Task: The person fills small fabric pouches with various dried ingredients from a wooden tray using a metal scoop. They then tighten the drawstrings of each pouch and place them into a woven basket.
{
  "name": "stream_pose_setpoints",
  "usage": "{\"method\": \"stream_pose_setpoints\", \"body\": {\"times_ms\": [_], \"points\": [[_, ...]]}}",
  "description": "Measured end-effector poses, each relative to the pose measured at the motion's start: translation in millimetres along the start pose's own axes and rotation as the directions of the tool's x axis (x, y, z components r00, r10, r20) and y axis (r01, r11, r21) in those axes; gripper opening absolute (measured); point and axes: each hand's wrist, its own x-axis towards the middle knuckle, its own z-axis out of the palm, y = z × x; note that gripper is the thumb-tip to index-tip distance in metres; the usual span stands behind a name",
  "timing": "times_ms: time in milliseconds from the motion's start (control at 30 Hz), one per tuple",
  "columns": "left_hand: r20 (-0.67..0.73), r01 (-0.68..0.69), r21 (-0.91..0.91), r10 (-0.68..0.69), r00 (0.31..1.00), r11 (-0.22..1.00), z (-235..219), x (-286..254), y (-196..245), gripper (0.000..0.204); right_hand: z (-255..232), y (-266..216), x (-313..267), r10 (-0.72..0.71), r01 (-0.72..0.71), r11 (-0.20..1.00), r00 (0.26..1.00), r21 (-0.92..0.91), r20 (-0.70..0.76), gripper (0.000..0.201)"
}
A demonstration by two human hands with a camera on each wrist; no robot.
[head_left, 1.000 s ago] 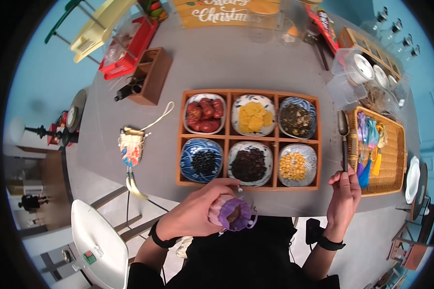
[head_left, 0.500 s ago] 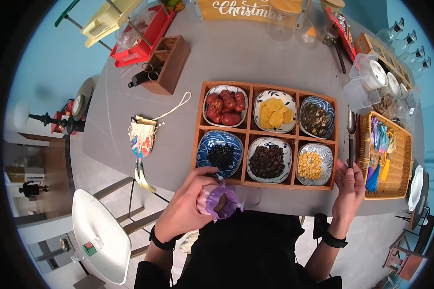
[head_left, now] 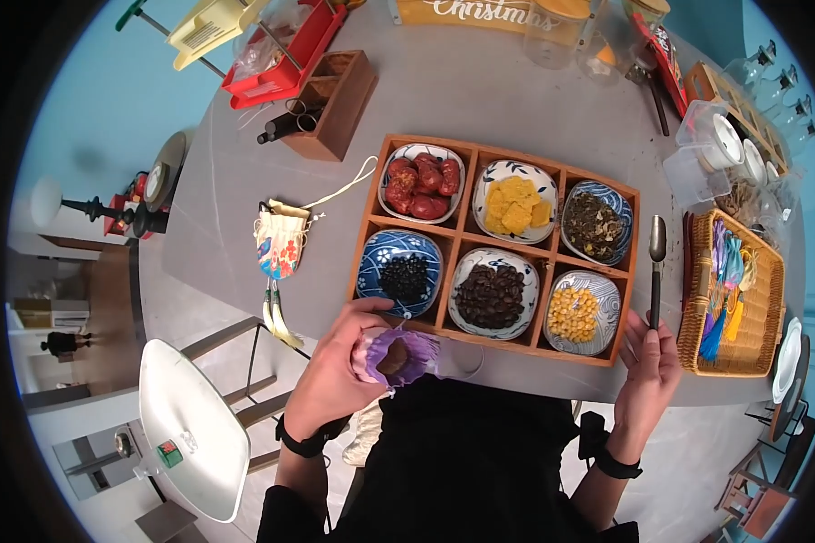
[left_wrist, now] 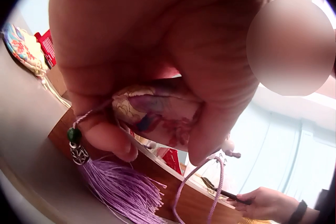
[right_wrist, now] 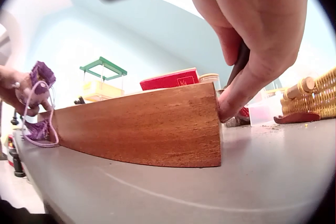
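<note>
In the head view the left hand [head_left: 333, 369] grips a small purple pouch [head_left: 395, 356], its mouth open upward, at the table's front edge. A purple tassel [left_wrist: 123, 190] hangs from the pouch in the left wrist view. The right hand [head_left: 650, 369] pinches the dark handle of a metal spoon [head_left: 657, 249], beside the right end of a wooden tray [head_left: 460, 244]. The tray's dishes hold red dried fruit [head_left: 423, 185], yellow pieces [head_left: 517, 205], dried leaves [head_left: 594, 223], black beans [head_left: 405, 277], dark brown pieces [head_left: 489, 296] and yellow kernels [head_left: 573, 313].
A cream embroidered pouch [head_left: 282, 242] lies left of the tray. Behind it stands a wooden box [head_left: 333, 107] near a red bin [head_left: 285, 56]. On the right, a wicker basket [head_left: 732, 299] holds coloured tassels, with clear containers [head_left: 695, 172] behind it.
The view has shifted, so the tray appears farther right and slightly higher. The left hand with the purple pouch has moved left, away from the right hand. The right hand still holds the spoon.
</note>
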Motion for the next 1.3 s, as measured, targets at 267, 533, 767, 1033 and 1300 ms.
{"method": "stream_pose_setpoints", "body": {"times_ms": [267, 533, 767, 1033, 1300], "points": [[0.042, 0.024, -0.122, -0.019, 0.999, 0.992, -10, 1, -5, 0.051, -6, -1, 10, -0.195, 0.189, 0.965, 0.981, -0.181, -0.016, 0.03], [-0.08, 0.041, -0.127, -0.052, 0.995, 0.991, -21, -5, 1, 0.051, -7, -19, 8, -0.094, 0.086, 0.979, 0.995, -0.184, -0.038, 0.029], [0.211, -0.166, -0.357, 0.252, 0.944, 0.919, 11, 24, 30, 0.06, -7, -68, 40, -0.308, 0.314, 0.944, 0.949, -0.099, 0.073, 0.026], [0.393, -0.21, -0.15, 0.253, 0.884, 0.966, 43, 69, 68, 0.057, 31, -72, 76, -0.318, 0.35, 0.932, 0.914, -0.095, 0.252, 0.02], [0.495, -0.204, -0.096, 0.225, 0.839, 0.974, 51, 82, 79, 0.057, 36, -75, 82, -0.228, 0.291, 0.945, 0.913, -0.15, 0.338, 0.02]]}}
